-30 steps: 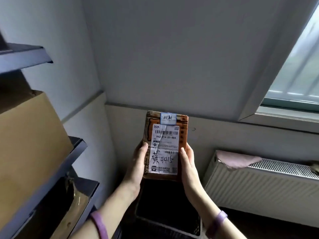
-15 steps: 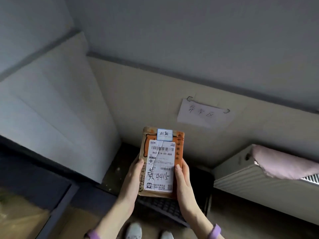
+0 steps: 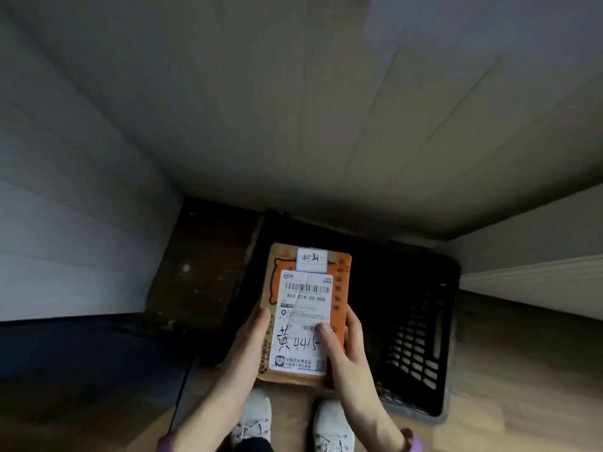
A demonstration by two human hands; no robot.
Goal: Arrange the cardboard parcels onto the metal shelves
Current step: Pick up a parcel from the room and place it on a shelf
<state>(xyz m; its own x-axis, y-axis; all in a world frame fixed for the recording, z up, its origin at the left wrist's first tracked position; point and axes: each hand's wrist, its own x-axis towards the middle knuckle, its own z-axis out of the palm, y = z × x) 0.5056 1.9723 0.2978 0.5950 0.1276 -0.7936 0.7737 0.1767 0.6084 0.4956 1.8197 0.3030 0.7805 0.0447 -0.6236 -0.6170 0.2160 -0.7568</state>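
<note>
I hold one small cardboard parcel (image 3: 305, 308) in front of me, brown and orange with a white shipping label and handwriting on it. My left hand (image 3: 253, 337) grips its left edge, thumb on the front face. My right hand (image 3: 346, 349) grips the right edge, its thumb lying across the label. The parcel hangs above a black plastic crate (image 3: 421, 337) on the floor. No metal shelf shows clearly in this view.
The black slotted crate stands against the wall corner, its inside dark. A dark blue surface (image 3: 81, 350) lies at the lower left. My two white shoes (image 3: 293, 422) stand on the wooden floor (image 3: 522, 370). White wall panels rise behind and to the left.
The view has tilted down from the wall, shelves and radiator to the floor and crate. The parcel stays in both hands; my right thumb has slid onto the label.
</note>
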